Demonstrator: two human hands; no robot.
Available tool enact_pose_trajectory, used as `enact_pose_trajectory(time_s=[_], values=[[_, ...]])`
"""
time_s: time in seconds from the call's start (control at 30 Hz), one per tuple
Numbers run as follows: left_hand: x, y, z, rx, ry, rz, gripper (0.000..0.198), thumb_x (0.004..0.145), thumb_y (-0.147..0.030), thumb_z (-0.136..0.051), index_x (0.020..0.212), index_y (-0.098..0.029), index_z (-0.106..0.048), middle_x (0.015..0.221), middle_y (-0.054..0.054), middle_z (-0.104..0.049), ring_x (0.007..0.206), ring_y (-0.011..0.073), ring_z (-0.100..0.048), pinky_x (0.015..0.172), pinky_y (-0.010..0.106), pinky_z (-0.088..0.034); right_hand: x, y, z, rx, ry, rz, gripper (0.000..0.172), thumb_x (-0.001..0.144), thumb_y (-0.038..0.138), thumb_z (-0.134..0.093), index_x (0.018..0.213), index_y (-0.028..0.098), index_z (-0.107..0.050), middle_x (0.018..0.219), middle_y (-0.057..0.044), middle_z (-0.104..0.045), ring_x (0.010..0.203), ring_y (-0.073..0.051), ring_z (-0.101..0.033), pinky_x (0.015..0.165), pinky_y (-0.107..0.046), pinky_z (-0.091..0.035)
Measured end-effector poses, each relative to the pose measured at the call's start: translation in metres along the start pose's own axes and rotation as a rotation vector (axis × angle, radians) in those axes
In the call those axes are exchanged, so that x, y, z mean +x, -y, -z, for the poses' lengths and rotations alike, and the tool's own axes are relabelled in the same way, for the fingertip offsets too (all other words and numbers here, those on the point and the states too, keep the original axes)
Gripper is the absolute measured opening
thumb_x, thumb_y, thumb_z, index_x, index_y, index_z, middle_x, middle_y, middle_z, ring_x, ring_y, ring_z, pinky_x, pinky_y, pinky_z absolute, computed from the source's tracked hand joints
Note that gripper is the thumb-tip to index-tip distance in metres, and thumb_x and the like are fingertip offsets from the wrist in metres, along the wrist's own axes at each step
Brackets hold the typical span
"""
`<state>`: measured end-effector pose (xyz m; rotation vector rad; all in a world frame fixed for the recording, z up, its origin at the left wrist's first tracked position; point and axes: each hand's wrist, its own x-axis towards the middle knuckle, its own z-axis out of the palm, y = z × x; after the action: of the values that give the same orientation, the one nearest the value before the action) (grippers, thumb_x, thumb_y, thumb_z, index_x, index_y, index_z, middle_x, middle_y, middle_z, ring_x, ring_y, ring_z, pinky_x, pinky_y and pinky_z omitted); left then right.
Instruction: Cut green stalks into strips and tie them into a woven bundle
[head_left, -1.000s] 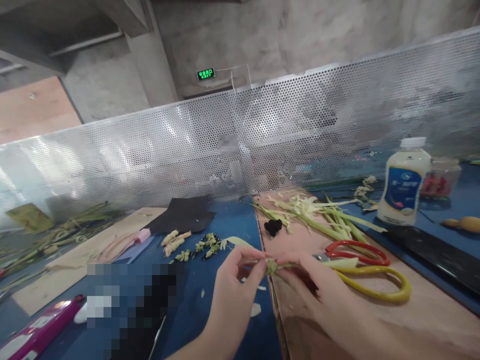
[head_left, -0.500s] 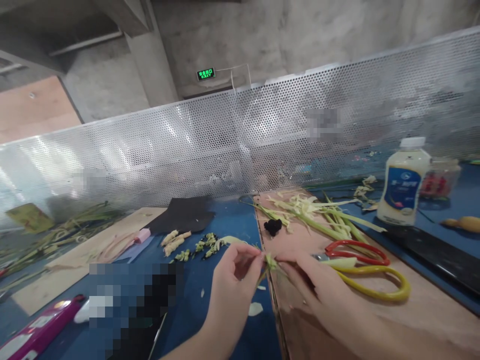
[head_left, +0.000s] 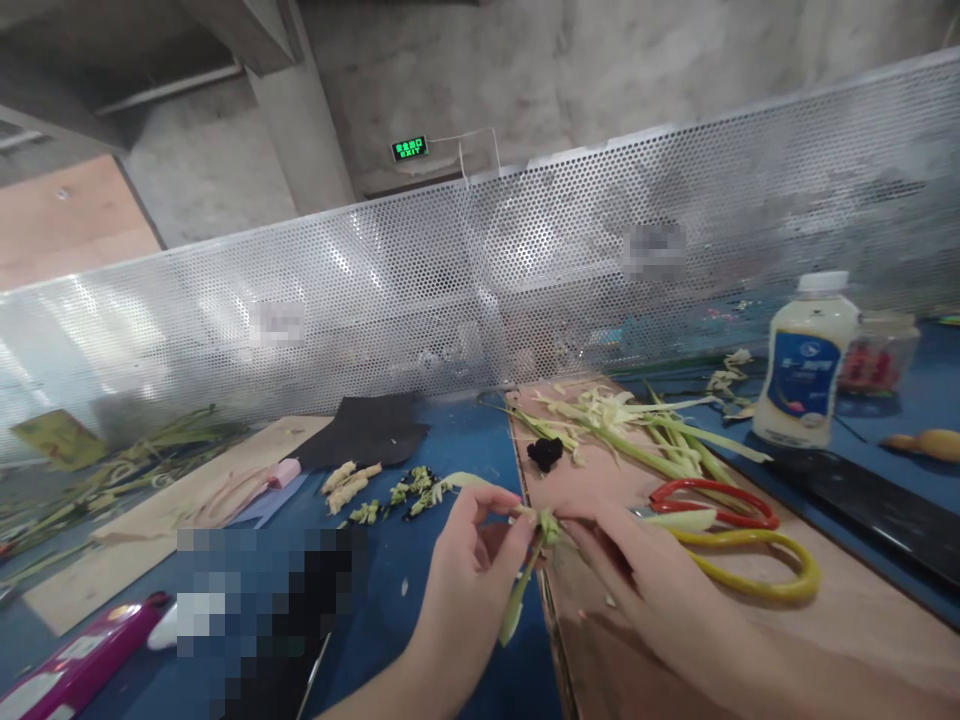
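Both my hands meet over the left edge of the wooden board, fingers closed around a small knotted bundle of pale green leaf strip (head_left: 550, 530). Its thumb and fingertips pinched, my left hand (head_left: 471, 545) grips the bundle from the left, and a loose end of the strip hangs down beside the thumb. From the right, my right hand (head_left: 626, 565) pinches the same bundle. Just right of that hand lie scissors (head_left: 750, 570) with one red and one yellow handle. A black crumpled clump (head_left: 545, 453) sits on the board beyond my fingers.
On the board (head_left: 637, 660), a pile of leaf strips (head_left: 615, 420) lies at the back. A white bottle (head_left: 805, 370) stands right, behind a long black object (head_left: 877, 510). Small knotted green pieces (head_left: 412, 490) and beige pieces (head_left: 350, 485) lie left. A purple tool (head_left: 82, 655) is front left.
The loose end of the leaf strip now hangs lower and shows more plainly below the bundle. My fingers have shifted slightly around it; both hands stay in nearly the same place.
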<state>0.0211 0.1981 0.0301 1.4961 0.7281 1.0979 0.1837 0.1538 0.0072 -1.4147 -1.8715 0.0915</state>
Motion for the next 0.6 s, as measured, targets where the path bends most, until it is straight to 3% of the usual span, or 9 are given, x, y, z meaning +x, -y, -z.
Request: enact_pose_trajectory(time_s=[0.17,0.27,0.4,0.6], values=[[0.0,0.0007,-0.0012,-0.102,0.061,0.059,0.029,0.071,-0.011,-0.063,0.087,-0.019,-0.041,0.08,-0.004,-0.058,0.066,0.0082,-0.062,0.066,0.022,-0.049,0.0012,-0.0014,-0.0012,-0.005,-0.062,-0.024,0.022,0.088,0.021,-0.034,0.102,0.024,-0.051,0.089,-0.003,-0.067,0.077,-0.019,-0.065,0.068,-0.034,-0.052],[0.0,0.0001,-0.0019,-0.106,0.064,0.076,0.029,0.07,-0.01,-0.063,0.087,-0.019,-0.041,0.08,-0.004,-0.058,0.064,0.0078,-0.063,0.065,0.022,-0.049,0.0005,-0.0008,0.0004,0.063,-0.035,-0.083,0.022,0.09,0.027,-0.034,0.105,0.026,-0.05,0.09,-0.002,-0.067,0.079,-0.019,-0.065,0.07,-0.035,-0.052],[-0.0008,-0.0004,-0.0026,-0.097,0.086,0.076,0.029,0.071,-0.01,-0.062,0.087,-0.019,-0.04,0.083,-0.004,-0.058,0.063,0.0072,-0.063,0.065,0.021,-0.049,-0.0001,0.0008,0.0021,0.139,0.048,-0.116,0.023,0.088,0.035,-0.04,0.105,0.024,-0.051,0.077,-0.001,-0.065,0.076,-0.019,-0.064,0.071,-0.034,-0.052],[-0.0008,0.0049,0.0003,-0.071,0.127,0.054,0.025,0.075,-0.012,-0.059,0.091,-0.019,-0.041,0.094,-0.001,-0.054,0.062,0.0057,-0.062,0.063,0.021,-0.049,0.0062,0.0047,0.0035,0.072,0.035,-0.038,0.025,0.083,0.032,-0.049,0.105,0.022,-0.055,0.08,-0.002,-0.065,0.07,-0.017,-0.061,0.065,-0.032,-0.05]])
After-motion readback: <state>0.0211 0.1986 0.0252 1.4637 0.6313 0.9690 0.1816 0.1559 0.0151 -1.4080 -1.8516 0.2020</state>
